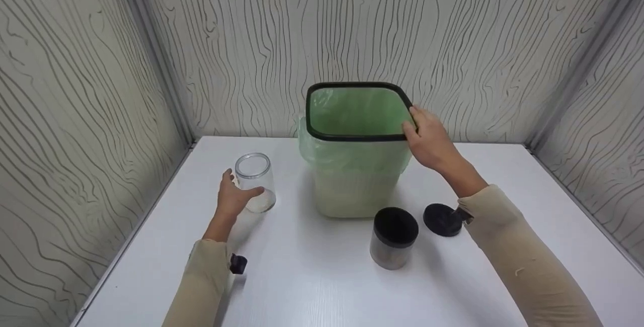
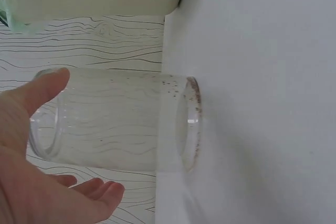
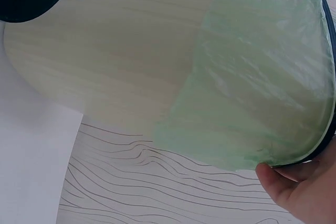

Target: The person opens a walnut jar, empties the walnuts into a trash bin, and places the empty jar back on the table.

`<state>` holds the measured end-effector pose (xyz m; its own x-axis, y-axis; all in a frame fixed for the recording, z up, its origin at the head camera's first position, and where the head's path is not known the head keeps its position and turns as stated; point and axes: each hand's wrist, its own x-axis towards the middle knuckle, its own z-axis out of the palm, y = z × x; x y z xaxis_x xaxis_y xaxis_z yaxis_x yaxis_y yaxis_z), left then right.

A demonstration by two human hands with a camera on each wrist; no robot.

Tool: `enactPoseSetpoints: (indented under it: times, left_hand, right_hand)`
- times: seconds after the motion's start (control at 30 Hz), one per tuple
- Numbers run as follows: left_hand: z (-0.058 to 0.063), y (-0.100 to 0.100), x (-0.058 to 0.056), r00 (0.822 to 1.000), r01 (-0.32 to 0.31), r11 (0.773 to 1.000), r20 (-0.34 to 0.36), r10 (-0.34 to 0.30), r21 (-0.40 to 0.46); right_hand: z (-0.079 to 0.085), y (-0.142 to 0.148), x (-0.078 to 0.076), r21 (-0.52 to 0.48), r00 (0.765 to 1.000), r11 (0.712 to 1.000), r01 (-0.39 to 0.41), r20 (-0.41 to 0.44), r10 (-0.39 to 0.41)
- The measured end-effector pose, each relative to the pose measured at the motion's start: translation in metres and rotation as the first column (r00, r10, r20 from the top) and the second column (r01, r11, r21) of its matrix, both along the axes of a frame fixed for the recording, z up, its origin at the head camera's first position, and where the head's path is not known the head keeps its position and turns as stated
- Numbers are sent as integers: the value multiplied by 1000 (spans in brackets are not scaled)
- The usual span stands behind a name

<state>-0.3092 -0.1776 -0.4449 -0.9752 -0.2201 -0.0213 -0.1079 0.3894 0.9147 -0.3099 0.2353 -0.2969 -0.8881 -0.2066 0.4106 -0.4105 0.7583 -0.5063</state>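
Wall point(image 1: 65, 131) with dark wavy lines rises to the left of the left grip point(image 1: 234, 199), and a beige left sleeve point(image 1: 198, 276) runs up from below to that wrist, a small black block point(image 1: 238, 263) at its right edge. The left grip is wide: thumb on one side, fingers on the other, with the clear jar point(image 1: 255, 182) upright between them, just to the grip's right. The thumb overlaps the jar's mouth in the left wrist view, but whether it touches the glass I cannot tell; brown specks dot the jar near its base. The white surface point(image 1: 302, 276) spreads below both grips. Well to the right of the left grip stands the pale bin point(image 1: 352, 198), lined with a green bag point(image 1: 347, 153) that hangs over its outside. Below the right grip point(image 1: 430, 138) and a little to its left, the can point(image 1: 392, 254) stands on the surface, with a black top. The right grip is narrow, holding the bin by the right side of its black rim point(image 1: 356, 138). Under it lies a black disc point(image 1: 441, 220), to the right of the can, beside the beige right sleeve point(image 1: 523, 256).
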Motion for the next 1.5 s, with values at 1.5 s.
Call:
enactPoseSetpoints:
  times: [1.5]
  left_hand:
    - [55, 85, 54, 911, 293, 936, -239, -336, -196]
  right_hand:
    - [-79, 55, 40, -3, 998, 999, -46, 38, 46]
